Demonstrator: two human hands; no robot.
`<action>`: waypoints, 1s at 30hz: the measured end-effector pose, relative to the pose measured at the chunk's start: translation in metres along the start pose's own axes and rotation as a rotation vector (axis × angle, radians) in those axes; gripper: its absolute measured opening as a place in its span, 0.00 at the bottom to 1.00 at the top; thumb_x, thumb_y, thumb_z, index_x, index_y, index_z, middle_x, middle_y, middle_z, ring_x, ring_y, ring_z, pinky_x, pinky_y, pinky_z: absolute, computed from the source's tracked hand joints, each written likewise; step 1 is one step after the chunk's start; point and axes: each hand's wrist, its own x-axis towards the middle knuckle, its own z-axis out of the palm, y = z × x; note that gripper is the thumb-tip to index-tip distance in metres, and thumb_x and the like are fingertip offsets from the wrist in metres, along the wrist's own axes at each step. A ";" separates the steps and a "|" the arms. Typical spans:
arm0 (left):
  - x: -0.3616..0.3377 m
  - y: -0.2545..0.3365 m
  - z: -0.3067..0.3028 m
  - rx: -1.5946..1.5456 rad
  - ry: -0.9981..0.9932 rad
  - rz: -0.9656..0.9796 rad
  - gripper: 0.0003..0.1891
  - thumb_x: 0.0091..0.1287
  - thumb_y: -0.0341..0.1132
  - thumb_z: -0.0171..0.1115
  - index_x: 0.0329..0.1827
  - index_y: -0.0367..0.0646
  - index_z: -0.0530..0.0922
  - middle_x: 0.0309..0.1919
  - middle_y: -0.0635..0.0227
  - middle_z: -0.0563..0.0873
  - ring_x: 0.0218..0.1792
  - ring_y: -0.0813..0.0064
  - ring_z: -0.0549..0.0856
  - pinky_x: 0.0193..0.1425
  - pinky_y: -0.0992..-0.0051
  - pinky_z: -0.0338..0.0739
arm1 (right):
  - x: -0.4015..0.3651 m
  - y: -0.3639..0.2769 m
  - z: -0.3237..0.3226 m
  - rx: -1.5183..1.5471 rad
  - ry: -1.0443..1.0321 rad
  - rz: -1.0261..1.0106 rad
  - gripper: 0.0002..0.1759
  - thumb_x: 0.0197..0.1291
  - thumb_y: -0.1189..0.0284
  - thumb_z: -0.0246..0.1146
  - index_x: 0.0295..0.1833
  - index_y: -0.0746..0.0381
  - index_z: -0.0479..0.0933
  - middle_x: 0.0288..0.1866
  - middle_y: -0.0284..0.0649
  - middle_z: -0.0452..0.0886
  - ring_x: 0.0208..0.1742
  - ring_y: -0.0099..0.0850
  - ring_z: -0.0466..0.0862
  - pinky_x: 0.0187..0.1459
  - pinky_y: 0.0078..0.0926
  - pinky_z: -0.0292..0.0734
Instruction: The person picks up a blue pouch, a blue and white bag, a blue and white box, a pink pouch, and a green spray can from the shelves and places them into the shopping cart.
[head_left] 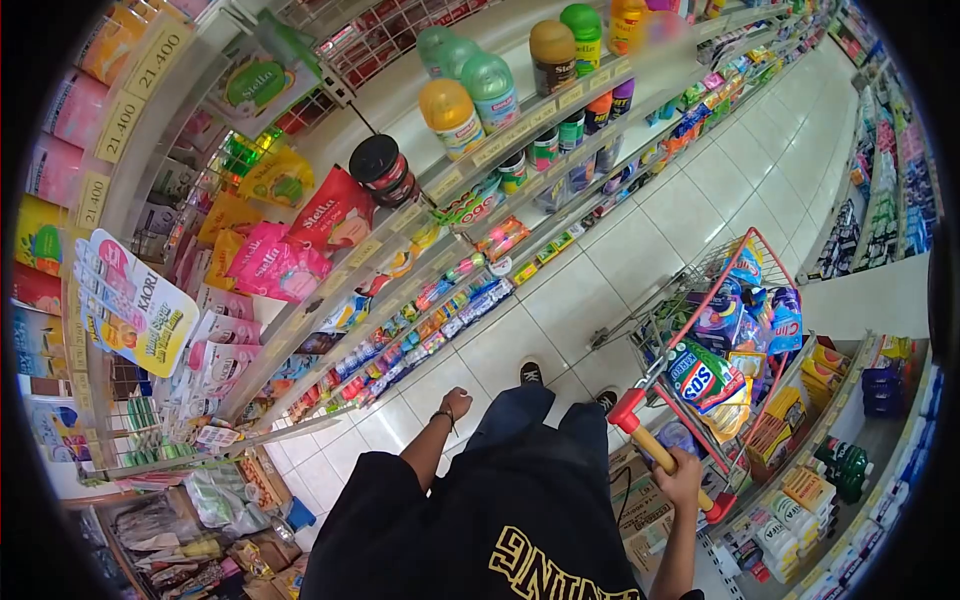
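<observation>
I see right hand point(681, 474) wrapped around handle point(654, 449), slanting down-right; cart point(711, 287) above it, right of frame; left hand point(457, 403) farther, curled, contents I can't tell

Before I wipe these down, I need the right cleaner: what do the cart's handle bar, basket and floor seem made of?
Handle bar: probably plastic, smooth and evenly yellow-tan, though painted wood is possible.
Cart basket: likely metal, given its thin open wires; its red rim looks coated.
Floor: glossy ceramic-like tile, showing reflections and straight joints.
</observation>
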 end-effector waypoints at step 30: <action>0.057 -0.121 -0.208 -0.780 1.302 -0.504 0.42 0.60 0.53 0.73 0.75 0.47 0.66 0.67 0.47 0.72 0.62 0.42 0.78 0.60 0.37 0.74 | -0.003 0.020 0.013 -0.025 0.033 -0.071 0.14 0.43 0.69 0.67 0.27 0.68 0.74 0.19 0.50 0.70 0.22 0.46 0.74 0.29 0.42 0.68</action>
